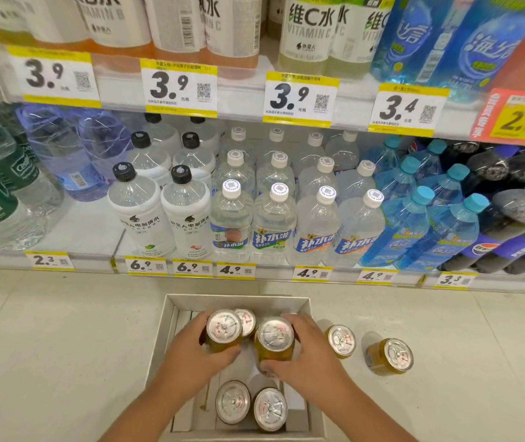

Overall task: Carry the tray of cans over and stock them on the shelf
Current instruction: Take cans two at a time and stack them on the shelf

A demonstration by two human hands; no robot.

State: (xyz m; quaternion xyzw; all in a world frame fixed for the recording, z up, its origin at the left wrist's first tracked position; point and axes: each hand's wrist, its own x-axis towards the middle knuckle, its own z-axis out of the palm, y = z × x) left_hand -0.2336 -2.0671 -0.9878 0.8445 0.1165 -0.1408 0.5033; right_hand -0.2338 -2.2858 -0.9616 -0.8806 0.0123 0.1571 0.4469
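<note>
— Two cans (250, 406) sit nearest, side by side at the tray's near edge, silver pull-tab lids up, amber-gold walls below.

— And the hands?

— Both are over the middle of the tray (171, 317), a shallow pale cardboard box with thin upright walls, lying on the floor (47, 346) in front of the shelf. The left hand (191, 349) is wrapped round one can (223, 330), fingers curled on its side. The right hand (307, 352) grips another can (274, 342), thumb below, fingers over the far side. Whether those two cans are off the tray bottom I cannot tell.

— Anything else in the tray?

— One more can (245, 319) behind the left-hand can, partly hidden. The tray's far end looks bare.

— Outside it?

— Two cans on the floor past the tray's right wall: one (341, 341) just beside it, one (388, 355) further right, tilted in this wide view. Smooth pale floor tiles lie open on both sides.

— The shelf?

— The bottom shelf (79, 231) is packed with clear and blue plastic bottles (273, 218) to its front edge, yellow price tags (146, 265) along the lip; a gap shows toward the left.
</note>
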